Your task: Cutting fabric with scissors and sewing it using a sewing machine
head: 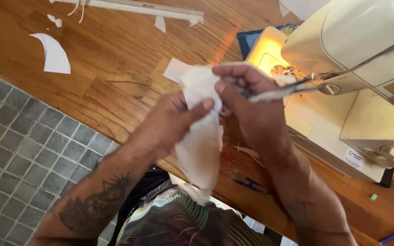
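Cloth: white fabric piece [200,136], held in the air above the tabletop [115,59] edge, between both hands, in front of the person's chest.
Long axis: runs roughly top to bottom in the head view; wide top end up near the sewing machine [356,82], narrower tail hanging toward the person's patterned shirt [183,223].
L hand: left hand [169,123] comes in from the lower left; thumb lies across the cloth's upper part, fingers behind it, pinching the fabric.
R hand: right hand [247,109] comes from the right; fingers curled tight at the cloth's top edge, and they also grip a slim metal tool [279,91], prob. scissors or snips. Whether the blades are open: can't tell.
Relation: cloth sits directly betw. the two hands; both touch it at the upper end, the lower part hangs free. L hand has the fuller hold.
Tool dir.: metal tool points right, away from the cloth, toward the machine's lit needle area.
Nearby: white paper scraps [53,54] and a long ruler [133,7] on the far tabletop; small blue-handled snips [250,183] lie near the tabletop edge under the R wrist; grey tiled floor [19,150] at left.
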